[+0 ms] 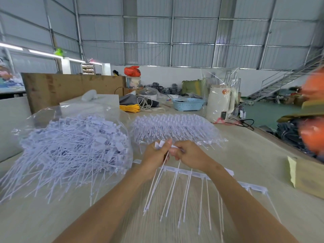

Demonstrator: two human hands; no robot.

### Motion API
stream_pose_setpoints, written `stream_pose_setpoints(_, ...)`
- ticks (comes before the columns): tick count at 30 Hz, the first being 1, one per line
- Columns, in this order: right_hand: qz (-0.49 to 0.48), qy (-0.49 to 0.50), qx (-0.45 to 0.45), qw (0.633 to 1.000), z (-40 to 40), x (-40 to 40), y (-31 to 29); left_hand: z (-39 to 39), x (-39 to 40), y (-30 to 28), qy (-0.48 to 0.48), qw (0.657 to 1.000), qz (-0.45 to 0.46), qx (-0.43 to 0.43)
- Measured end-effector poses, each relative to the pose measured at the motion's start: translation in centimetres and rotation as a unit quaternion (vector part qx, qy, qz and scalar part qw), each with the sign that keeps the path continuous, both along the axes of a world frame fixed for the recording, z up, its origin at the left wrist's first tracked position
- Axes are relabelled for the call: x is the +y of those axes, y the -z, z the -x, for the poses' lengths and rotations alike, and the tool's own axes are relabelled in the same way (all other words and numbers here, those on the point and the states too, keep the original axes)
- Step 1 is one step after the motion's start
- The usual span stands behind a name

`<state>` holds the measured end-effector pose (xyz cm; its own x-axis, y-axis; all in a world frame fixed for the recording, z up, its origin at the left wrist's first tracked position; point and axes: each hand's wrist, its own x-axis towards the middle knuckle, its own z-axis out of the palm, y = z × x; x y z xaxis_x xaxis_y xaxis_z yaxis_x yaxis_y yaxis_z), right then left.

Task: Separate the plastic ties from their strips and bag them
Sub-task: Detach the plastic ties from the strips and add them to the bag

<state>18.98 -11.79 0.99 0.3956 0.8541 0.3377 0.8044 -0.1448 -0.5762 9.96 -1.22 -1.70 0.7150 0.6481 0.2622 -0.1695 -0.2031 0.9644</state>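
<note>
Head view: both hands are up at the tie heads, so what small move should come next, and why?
Probably pull the right hand away to snap its pinched tie free of the strip. The left hand already holds several loose ties, and more remain on the strip.

Bright, even daylight, soft shadows; wide-angle bending at the edges, motion blur at far right.

Site: factory/warehouse hall. Evidence: corrugated metal walls (192,32) on steel framing; metal staircase (287,79) at right; long bench (254,155) carrying bulk plastic ties in clear bag (70,142), stacked tie strips (175,128), blue basket (188,104), yellow cable coil (129,108).
</note>
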Motion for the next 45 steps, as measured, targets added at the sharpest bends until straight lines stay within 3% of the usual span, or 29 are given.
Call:
stream_pose_setpoints(16, 0.028, 0.001, 0.058, 0.998, -1.6, 1.3, 1.3, -1.4, 0.2, 1.6, 0.004, 0.999, 0.043, -0.015)
stream_pose_setpoints(22, 0.011, 0.016, 0.044, 0.999, -1.8, 1.5, 2.0, -1.5, 0.1, 1.8, -0.020, 1.000, 0.007, -0.019)
stream_pose_setpoints(35, -0.048, 0.019, 0.016, 0.999, -1.0, 1.6, 2.5, -1.6, 0.2, 2.1, -0.029, 0.996, 0.082, -0.017)
stream_pose_setpoints(45, -0.022, 0.027, 0.028, 0.999, -0.7, 1.2, 2.5, -1.1, 0.3, 2.1, -0.018, 0.997, 0.067, -0.027)
